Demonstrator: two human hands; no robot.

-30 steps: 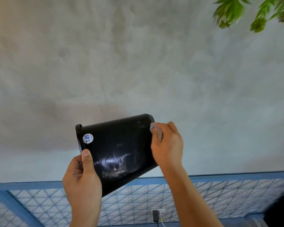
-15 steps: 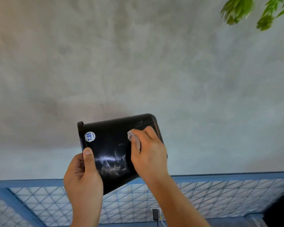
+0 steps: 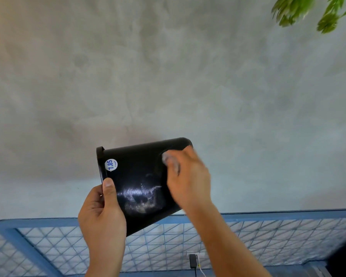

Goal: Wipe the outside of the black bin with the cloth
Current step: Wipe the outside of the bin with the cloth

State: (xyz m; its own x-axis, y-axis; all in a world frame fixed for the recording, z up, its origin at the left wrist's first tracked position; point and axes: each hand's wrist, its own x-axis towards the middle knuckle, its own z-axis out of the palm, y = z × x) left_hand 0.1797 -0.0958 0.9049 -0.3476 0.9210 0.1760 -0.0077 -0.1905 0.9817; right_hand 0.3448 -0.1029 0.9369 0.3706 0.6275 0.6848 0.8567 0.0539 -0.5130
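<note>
A glossy black bin [image 3: 140, 176] is held up in the air on its side, rim to the left, base to the upper right. A round white sticker reading 7.85 [image 3: 111, 164] sits near the rim. My left hand [image 3: 103, 212] grips the rim edge, thumb on the outer wall. My right hand [image 3: 188, 180] presses a small grey cloth [image 3: 169, 159] against the bin's outer wall near the base; the hand is motion-blurred and hides most of the cloth.
A grey plastered wall [image 3: 168, 76] fills the view behind the bin. A blue metal frame with wire mesh [image 3: 268, 234] runs along the bottom. A black plug and white cable [image 3: 193, 260] sit low in the middle. Green leaves [image 3: 296, 9] hang at the top right.
My right hand with the cloth slid left across the bin wall, then back right toward the base. My left hand kept its grip on the rim; the bin tilted slightly.
</note>
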